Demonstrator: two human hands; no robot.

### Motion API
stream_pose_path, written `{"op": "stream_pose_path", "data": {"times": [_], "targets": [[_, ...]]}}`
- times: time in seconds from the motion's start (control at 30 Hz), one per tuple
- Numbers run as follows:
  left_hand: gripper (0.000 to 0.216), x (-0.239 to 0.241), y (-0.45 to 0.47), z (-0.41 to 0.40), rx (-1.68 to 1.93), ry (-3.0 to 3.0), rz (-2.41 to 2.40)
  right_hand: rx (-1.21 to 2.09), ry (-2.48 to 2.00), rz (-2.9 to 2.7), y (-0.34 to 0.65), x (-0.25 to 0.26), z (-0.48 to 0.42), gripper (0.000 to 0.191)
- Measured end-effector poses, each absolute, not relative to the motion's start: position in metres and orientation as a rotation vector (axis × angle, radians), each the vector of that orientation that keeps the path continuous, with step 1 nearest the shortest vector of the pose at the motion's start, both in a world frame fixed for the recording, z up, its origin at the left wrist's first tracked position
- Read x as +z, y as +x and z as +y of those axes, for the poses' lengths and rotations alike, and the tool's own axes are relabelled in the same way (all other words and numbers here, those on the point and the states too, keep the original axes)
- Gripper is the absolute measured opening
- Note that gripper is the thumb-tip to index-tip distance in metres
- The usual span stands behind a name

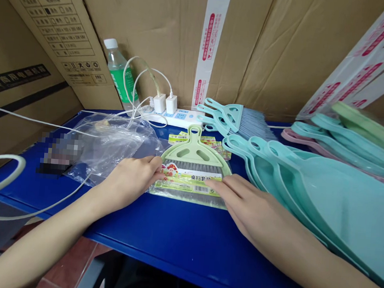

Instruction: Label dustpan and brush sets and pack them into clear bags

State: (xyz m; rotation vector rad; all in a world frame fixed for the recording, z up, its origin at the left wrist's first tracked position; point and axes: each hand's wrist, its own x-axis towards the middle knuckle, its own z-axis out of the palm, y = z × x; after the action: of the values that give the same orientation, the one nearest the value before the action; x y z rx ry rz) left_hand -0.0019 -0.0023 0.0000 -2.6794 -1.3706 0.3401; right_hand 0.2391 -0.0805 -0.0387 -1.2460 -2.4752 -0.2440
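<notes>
A light green dustpan and brush set (196, 151) lies on the blue table with its handle pointing away from me. Its brush has grey bristles, and a printed label card (189, 180) and clear plastic film cover the lower part. My left hand (139, 173) pinches the left edge of the set, fingers bent together. On the opposite edge is my right hand (244, 197), gripping the side with fingertips over the label; its thumb is hidden. Several more label cards (223, 150) lie just behind the set.
Turquoise dustpans (334, 195) are stacked at right, with blue-bristled brushes (251, 122) behind them. Wrapped sets (354, 143) are piled far right. Clear plastic bags (112, 142) lie left. A power strip (184, 116), white cables, a bottle (119, 74) and cardboard boxes (167, 40) stand at the back.
</notes>
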Motion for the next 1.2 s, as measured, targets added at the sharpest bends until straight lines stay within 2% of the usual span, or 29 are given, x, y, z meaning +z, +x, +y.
{"op": "stream_pose_path", "data": {"times": [0.33, 0.57, 0.87, 1.07, 1.2], "targets": [[0.015, 0.003, 0.001, -0.003, 0.421, -2.609, -1.389, -0.299, -1.192, -2.47, 0.239, -0.04, -0.077, 0.06], [0.016, 0.002, 0.001, -0.003, 0.425, -2.613, -1.437, -0.323, -1.216, -2.516, 0.241, -0.041, -0.079, 0.056], [0.014, 0.004, -0.002, -0.001, 0.267, -2.677, -1.48, -0.589, -1.228, -2.544, 0.237, -0.038, -0.081, 0.047], [0.013, 0.003, -0.007, 0.0, 0.117, -2.755, -1.378, -0.685, -1.406, -2.432, 0.237, -0.032, -0.083, 0.026], [0.013, 0.002, -0.012, 0.001, -0.039, -2.87, -1.373, -0.65, -1.443, -2.433, 0.239, -0.034, -0.083, 0.033]]}}
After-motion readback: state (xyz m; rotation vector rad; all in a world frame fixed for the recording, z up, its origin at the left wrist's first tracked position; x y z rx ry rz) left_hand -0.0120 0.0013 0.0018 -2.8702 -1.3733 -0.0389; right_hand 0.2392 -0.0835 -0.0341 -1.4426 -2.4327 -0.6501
